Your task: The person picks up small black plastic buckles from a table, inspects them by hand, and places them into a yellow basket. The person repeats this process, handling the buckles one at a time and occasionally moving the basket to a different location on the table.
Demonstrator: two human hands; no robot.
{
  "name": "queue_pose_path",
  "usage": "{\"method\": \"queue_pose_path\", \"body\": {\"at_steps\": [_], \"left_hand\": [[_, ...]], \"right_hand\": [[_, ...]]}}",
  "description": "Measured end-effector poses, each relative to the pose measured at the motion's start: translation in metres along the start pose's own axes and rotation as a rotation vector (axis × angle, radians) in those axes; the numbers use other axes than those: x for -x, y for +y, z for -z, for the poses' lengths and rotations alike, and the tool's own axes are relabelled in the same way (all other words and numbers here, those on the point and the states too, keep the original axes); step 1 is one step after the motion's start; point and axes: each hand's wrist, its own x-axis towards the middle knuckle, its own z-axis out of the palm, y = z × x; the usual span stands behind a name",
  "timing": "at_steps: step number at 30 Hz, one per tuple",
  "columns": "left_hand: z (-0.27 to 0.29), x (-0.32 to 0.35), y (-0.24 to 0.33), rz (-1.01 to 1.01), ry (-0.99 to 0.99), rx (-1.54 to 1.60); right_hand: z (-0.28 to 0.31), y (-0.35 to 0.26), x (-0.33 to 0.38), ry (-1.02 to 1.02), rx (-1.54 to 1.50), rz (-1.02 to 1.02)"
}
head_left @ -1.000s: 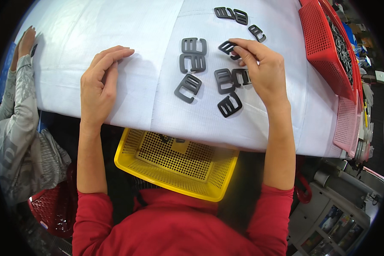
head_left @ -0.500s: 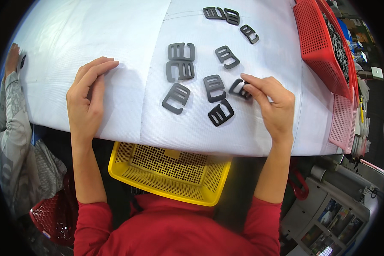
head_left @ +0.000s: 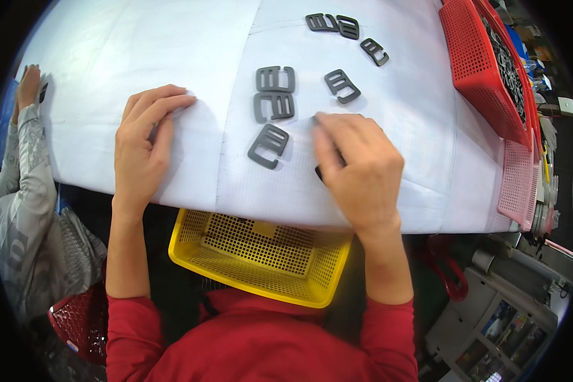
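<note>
My left hand (head_left: 145,143) rests on the white tabletop left of the buckles, fingers loosely extended and holding nothing. My right hand (head_left: 363,169), slightly blurred, is closed over dark plastic strap buckles, thumb and fingers bent together; a black buckle (head_left: 318,172) shows only in part under it. Left of that hand lies a loose grey buckle (head_left: 269,146), tilted. Farther off, an upper buckle (head_left: 275,79) and a lower buckle (head_left: 274,107) lie edge to edge. Beyond my right fingers sits another buckle (head_left: 342,86). How many buckles my right hand covers is hidden.
Three more buckles lie at the far side, one a single buckle (head_left: 374,51). A red basket (head_left: 474,57) full of dark pieces stands at the right, beside a pink basket (head_left: 516,184). Below the table edge is a yellow basket (head_left: 254,280). A co-worker's hand (head_left: 28,86) is at far left.
My right hand has moved left with the buckle it was touching, over the two nearest buckles, now mostly hidden. My left hand keeps its pose; the whole view has shifted slightly.
</note>
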Motion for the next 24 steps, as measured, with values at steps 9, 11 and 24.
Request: {"method": "queue_pose_path", "body": {"at_steps": [9,11,24], "left_hand": [[-0.029,-0.037,0.028,-0.454,-0.111,-0.036],[-0.036,-0.039,0.029,-0.496,-0.138,-0.073],[-0.045,-0.035,0.029,-0.597,-0.068,-0.199]], "right_hand": [[0.032,0.005,-0.003,-0.065,-0.115,-0.292],[0.039,0.0,0.012,-0.095,-0.099,-0.256],[0.028,-0.013,0.052,-0.048,0.136,0.021]]}}
